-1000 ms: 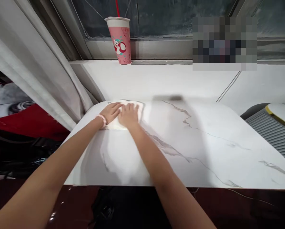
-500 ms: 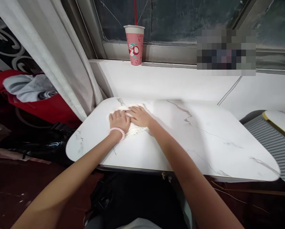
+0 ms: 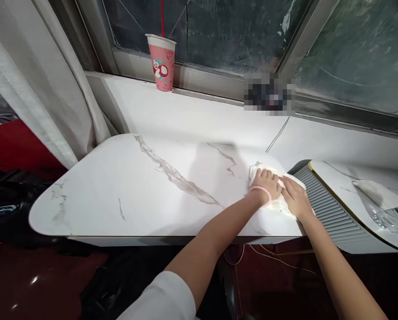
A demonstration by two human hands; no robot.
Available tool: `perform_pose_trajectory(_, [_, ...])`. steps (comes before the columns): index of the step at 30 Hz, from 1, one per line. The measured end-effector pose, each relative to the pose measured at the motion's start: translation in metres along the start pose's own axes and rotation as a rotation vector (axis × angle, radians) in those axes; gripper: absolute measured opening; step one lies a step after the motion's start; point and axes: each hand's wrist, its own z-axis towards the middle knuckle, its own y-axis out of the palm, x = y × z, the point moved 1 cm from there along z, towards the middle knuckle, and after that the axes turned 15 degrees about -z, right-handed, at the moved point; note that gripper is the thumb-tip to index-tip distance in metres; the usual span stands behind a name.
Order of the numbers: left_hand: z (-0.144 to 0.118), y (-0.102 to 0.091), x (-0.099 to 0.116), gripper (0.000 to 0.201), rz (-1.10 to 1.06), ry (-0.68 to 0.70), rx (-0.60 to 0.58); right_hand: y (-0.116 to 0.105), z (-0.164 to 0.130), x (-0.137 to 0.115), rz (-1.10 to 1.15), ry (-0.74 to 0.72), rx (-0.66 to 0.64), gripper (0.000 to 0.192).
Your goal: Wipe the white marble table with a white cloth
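A crumpled white cloth [image 3: 279, 206] lies at the right end of a white marble-patterned tabletop [image 3: 95, 191]. My left hand [image 3: 267, 183], with a pink coiled band at the wrist, rests on top of the cloth, fingers slightly bent and pointing to the far side. Close beside it, my right hand [image 3: 296, 195] presses on the cloth's right part, its fingers stretched out flat. Both palms are hidden from above. Some of the cloth shows around and between the hands.
A pink paper cup [image 3: 163, 66] with a red straw stands on the window ledge. To the right is a second marble-patterned top [image 3: 339, 178] bearing a clear plastic bottle [image 3: 385, 220]. A pale curtain [image 3: 65, 75] hangs at the left, beside red fabric [image 3: 22, 146].
Both hands have slid the cloth from the left part of the tabletop to its right end. The view has turned right, bringing the bottle into sight.
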Motion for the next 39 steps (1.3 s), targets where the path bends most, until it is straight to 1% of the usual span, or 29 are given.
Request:
perform_pose_trajectory(1, [-0.001, 0.004, 0.006, 0.042, -0.001, 0.041, -0.016, -0.004, -0.011, 0.001, -0.018, 0.054, 0.003, 0.049])
perform_pose_trajectory(3, [-0.006, 0.006, 0.01, 0.04, -0.003, 0.114, -0.04, -0.013, -0.027, -0.007, -0.048, 0.153, 0.009, 0.05])
perform_pose_trajectory(4, [-0.01, 0.004, 0.008, 0.04, -0.002, 0.14, -0.049, -0.016, -0.032, -0.016, -0.059, 0.19, 0.01, 0.05])
perform_pose_trajectory(6, [-0.02, -0.006, -0.002, 0.04, -0.001, 0.177, -0.064, -0.022, -0.037, -0.04, -0.067, 0.231, 0.012, 0.051])
perform_pose_trajectory(9, [-0.04, -0.034, -0.034, 0.042, 0.0, 0.192, -0.098, -0.027, -0.028, -0.09, -0.057, 0.24, 0.007, 0.052])
perform_pose_trajectory(11, [-0.057, -0.062, -0.066, 0.042, 0.02, 0.11, -0.147, -0.029, -0.014, -0.133, -0.024, 0.203, -0.011, 0.051])
perform_pose_trajectory(13, [-0.082, -0.098, -0.105, 0.045, 0.054, 0.014, -0.146, -0.031, 0.006, -0.187, 0.023, 0.133, -0.029, 0.049])
perform_pose_trajectory(15, [-0.118, -0.14, -0.147, 0.045, 0.099, -0.093, -0.103, -0.035, 0.025, -0.25, 0.089, 0.033, -0.048, 0.048])
perform_pose_trajectory(17, [-0.165, -0.184, -0.186, 0.046, 0.146, -0.226, -0.034, -0.043, 0.041, -0.318, 0.165, -0.096, -0.068, 0.046])
perform_pose_trajectory(19, [-0.22, -0.224, -0.217, 0.046, 0.199, -0.377, 0.06, -0.054, 0.048, -0.385, 0.245, -0.259, -0.058, 0.045])
perform_pose_trajectory(20, [-0.248, -0.242, -0.227, 0.045, 0.235, -0.458, 0.116, -0.061, 0.048, -0.416, 0.281, -0.342, -0.048, 0.044])
perform_pose_trajectory(22, [-0.302, -0.268, -0.237, 0.045, 0.308, -0.585, 0.234, -0.074, 0.042, -0.466, 0.33, -0.512, -0.015, 0.045])
perform_pose_trajectory(23, [-0.326, -0.277, -0.237, 0.045, 0.335, -0.629, 0.285, -0.08, 0.037, -0.485, 0.35, -0.584, 0.001, 0.045])
perform_pose_trajectory(25, [-0.363, -0.286, -0.23, 0.045, 0.392, -0.68, 0.356, -0.09, 0.025, -0.509, 0.39, -0.706, 0.03, 0.043])
perform_pose_trajectory(26, [-0.375, -0.287, -0.224, 0.045, 0.418, -0.689, 0.376, -0.093, 0.019, -0.513, 0.404, -0.754, 0.042, 0.042])
perform_pose_trajectory(28, [-0.386, -0.28, -0.209, 0.046, 0.459, -0.688, 0.397, -0.096, 0.008, -0.508, 0.417, -0.816, 0.063, 0.041])
perform_pose_trajectory(29, [-0.385, -0.274, -0.2, 0.047, 0.475, -0.683, 0.398, -0.096, 0.004, -0.499, 0.418, -0.834, 0.071, 0.042])
perform_pose_trajectory(31, [-0.374, -0.258, -0.183, 0.05, 0.49, -0.667, 0.382, -0.094, -0.003, -0.471, 0.413, -0.837, 0.069, 0.044])
perform_pose_trajectory(32, [-0.364, -0.248, -0.173, 0.052, 0.488, -0.656, 0.361, -0.092, -0.007, -0.453, 0.409, -0.832, 0.061, 0.045])
perform_pose_trajectory(34, [-0.339, -0.226, -0.153, 0.054, 0.455, -0.63, 0.303, -0.088, -0.014, -0.411, 0.384, -0.777, 0.033, 0.046])
perform_pose_trajectory(36, [-0.308, -0.201, -0.129, 0.054, 0.393, -0.588, 0.211, -0.083, -0.023, -0.363, 0.342, -0.699, 0.009, 0.048])
perform_pose_trajectory(39, [-0.258, -0.162, -0.09, 0.054, 0.284, -0.503, 0.063, -0.074, -0.04, -0.285, 0.266, -0.562, -0.04, 0.051])
